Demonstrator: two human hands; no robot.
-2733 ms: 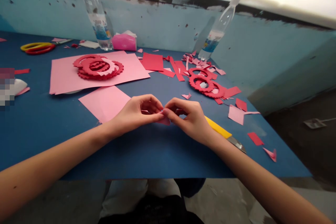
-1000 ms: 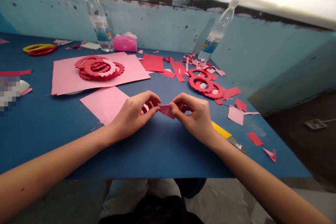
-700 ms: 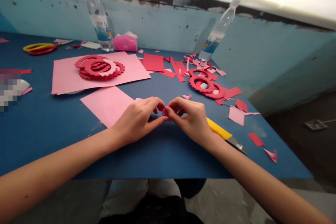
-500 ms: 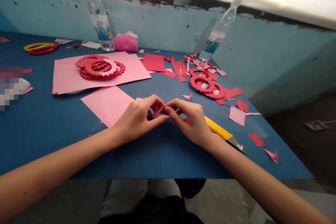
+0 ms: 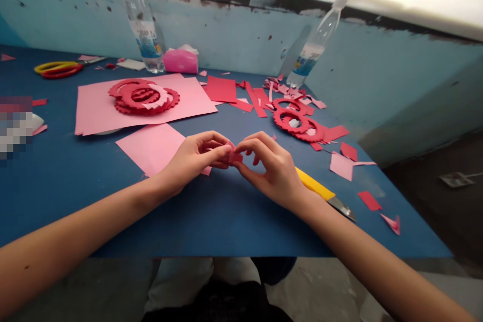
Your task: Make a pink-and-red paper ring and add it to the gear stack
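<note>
A small folded piece of pink paper (image 5: 234, 155) is between my two hands, above the front part of the blue table. My left hand (image 5: 198, 156) pinches its left side between thumb and fingers. At the other side, the thumb and index finger of my right hand (image 5: 272, 168) close around the paper's right edge. Beside my left hand lies a pink paper sheet (image 5: 153, 146), partly covered by that hand. A yellow utility knife (image 5: 315, 184) with its blade out lies on the table, partly hidden behind my right hand and forearm.
Ring-shaped red paper pieces (image 5: 145, 98) rest on larger pink sheets (image 5: 90, 110). More red rings (image 5: 294, 122) lie at right among paper scraps (image 5: 341, 166). Two plastic bottles (image 5: 145, 35) (image 5: 311, 50), a pink tissue pack (image 5: 181, 62) and scissors (image 5: 60, 69) stand or lie along the back.
My left hand has turned and shifted slightly left, bringing the folded pink paper into clearer view. My right hand's fingers have lifted and spread a little around it.
</note>
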